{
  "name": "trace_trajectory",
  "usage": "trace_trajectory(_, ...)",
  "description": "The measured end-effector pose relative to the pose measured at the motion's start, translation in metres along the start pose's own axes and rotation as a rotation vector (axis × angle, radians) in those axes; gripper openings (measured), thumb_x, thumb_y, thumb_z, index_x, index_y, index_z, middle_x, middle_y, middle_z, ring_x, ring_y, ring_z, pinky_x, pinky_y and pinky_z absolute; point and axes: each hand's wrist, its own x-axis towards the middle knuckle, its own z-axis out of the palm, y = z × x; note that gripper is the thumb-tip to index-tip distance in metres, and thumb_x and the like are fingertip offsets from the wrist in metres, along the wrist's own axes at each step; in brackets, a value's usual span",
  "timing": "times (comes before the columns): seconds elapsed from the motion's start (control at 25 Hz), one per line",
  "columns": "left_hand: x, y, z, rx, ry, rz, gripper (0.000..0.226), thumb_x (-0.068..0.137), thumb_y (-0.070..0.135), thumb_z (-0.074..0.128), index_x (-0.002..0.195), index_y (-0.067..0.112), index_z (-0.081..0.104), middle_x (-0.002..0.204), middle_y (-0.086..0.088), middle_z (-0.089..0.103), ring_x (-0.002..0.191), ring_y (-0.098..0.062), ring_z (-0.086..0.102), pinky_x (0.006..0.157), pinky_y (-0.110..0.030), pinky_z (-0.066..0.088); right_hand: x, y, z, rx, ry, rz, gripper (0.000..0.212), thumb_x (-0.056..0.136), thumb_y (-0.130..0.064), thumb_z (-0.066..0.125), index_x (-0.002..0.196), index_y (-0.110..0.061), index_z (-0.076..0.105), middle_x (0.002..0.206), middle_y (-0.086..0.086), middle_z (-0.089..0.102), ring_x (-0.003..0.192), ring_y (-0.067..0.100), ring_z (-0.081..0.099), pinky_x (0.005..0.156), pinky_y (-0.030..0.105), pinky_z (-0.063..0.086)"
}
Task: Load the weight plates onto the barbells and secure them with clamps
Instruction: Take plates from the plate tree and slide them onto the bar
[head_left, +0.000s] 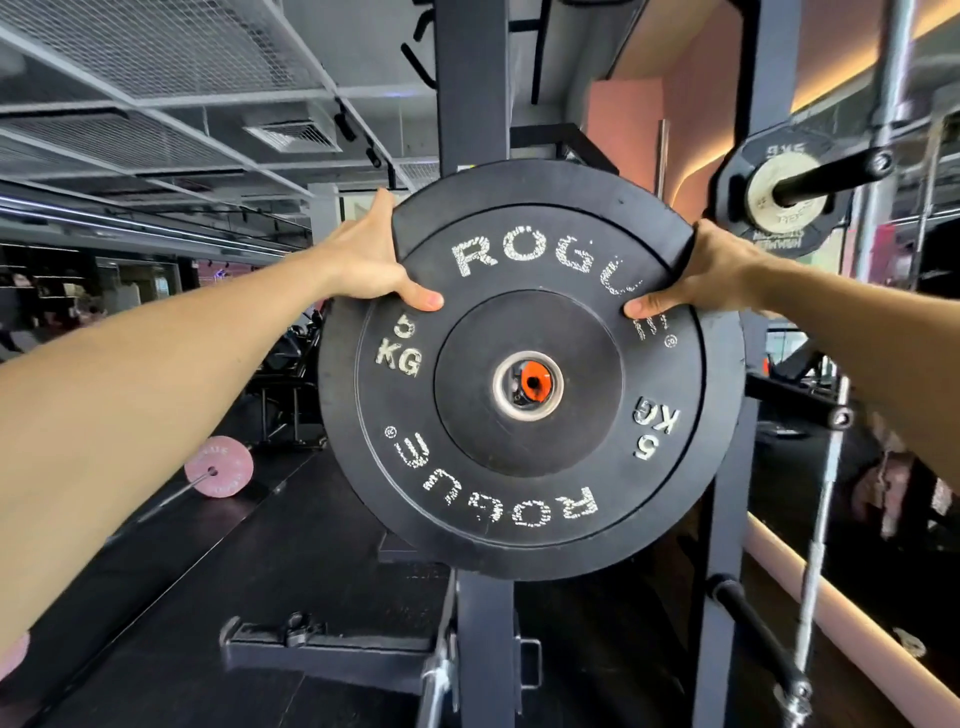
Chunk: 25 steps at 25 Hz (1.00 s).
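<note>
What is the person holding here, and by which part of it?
A black 5 kg Rogue bumper plate, held at its upper rim: left hand on the upper left edge, right hand on the upper right, thumbs on its face.

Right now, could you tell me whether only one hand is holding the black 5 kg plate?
No, the left hand and the right hand both grip the black 5 kg plate at its upper edge.

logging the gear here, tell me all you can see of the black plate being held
The black plate is a round, rubber-looking bumper disc with worn white ROGUE and 5 KG lettering and a metal-ringed centre hole, something orange showing through it. It stands upright, face to the camera, before a dark rack upright. The left hand and right hand grip its upper rim, thumbs on the face.
</note>
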Motion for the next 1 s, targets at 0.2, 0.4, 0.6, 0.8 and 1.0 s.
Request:
trace_trajectory(0.2, -0.013, 0.125, 0.073, -0.027, 0.024, -0.031, 0.107, 0.056, 0.045, 0.094, 0.135, 0.020, 0.027, 0.113, -0.003, 0.058, 0.106, -0.030, 0.054, 0.085, -0.041, 0.047, -0.032, 0.099, -0.088, 0.003, -0.051, -0.092, 0.111, 0.025, -0.067, 0.092, 0.122, -0.025, 0.060, 0.105, -0.006, 0.070, 0.099, 0.020, 0.065, 0.094, 0.037, 0.051)
trace_trajectory(0.4, -0.016, 0.243, 0.123, -0.081, 0.013, -0.052, 0.096, 0.056, 0.044, 0.095, 0.123, 0.020, 0.030, 0.112, -0.004, 0.058, 0.104, -0.030, 0.054, 0.086, -0.041, 0.045, -0.052, 0.185, -0.180, -0.062, -0.051, -0.095, 0.113, 0.019, -0.073, 0.086, 0.118, -0.026, 0.062, 0.104, -0.003, 0.069, 0.098, 0.021, 0.063, 0.090, 0.033, 0.049)
trace_trajectory(0.6, -0.004, 0.316, 0.159, -0.124, -0.012, -0.024, 0.098, 0.055, 0.046, 0.095, 0.124, 0.021, 0.030, 0.114, -0.004, 0.059, 0.109, -0.029, 0.054, 0.089, -0.043, 0.044, -0.054, 0.246, -0.239, -0.114, -0.054, -0.014, 0.114, 0.014, -0.077, 0.086, 0.109, -0.018, 0.063, 0.097, 0.004, 0.071, 0.089, 0.025, 0.068, 0.084, 0.040, 0.056)
trace_trajectory(0.8, 0.011, 0.349, 0.197, -0.133, -0.054, -0.017, 0.094, 0.057, 0.045, 0.094, 0.121, 0.019, 0.030, 0.110, 0.000, 0.058, 0.106, -0.028, 0.054, 0.088, -0.041, 0.044, -0.049, 0.296, -0.252, -0.143, -0.051, 0.010, 0.118, 0.019, -0.076, 0.087, 0.119, -0.021, 0.057, 0.105, -0.002, 0.067, 0.103, 0.023, 0.063, 0.096, 0.041, 0.049)
trace_trajectory(1.0, 0.032, 0.354, 0.233, -0.136, -0.062, -0.021, 0.092, 0.056, 0.045, 0.095, 0.117, 0.017, 0.033, 0.103, -0.001, 0.057, 0.104, -0.028, 0.054, 0.082, -0.040, 0.043, -0.032, 0.328, -0.241, -0.151, -0.062, 0.071, 0.126, 0.016, -0.079, 0.084, 0.125, -0.027, 0.049, 0.111, -0.002, 0.063, 0.108, 0.026, 0.059, 0.097, 0.045, 0.048)
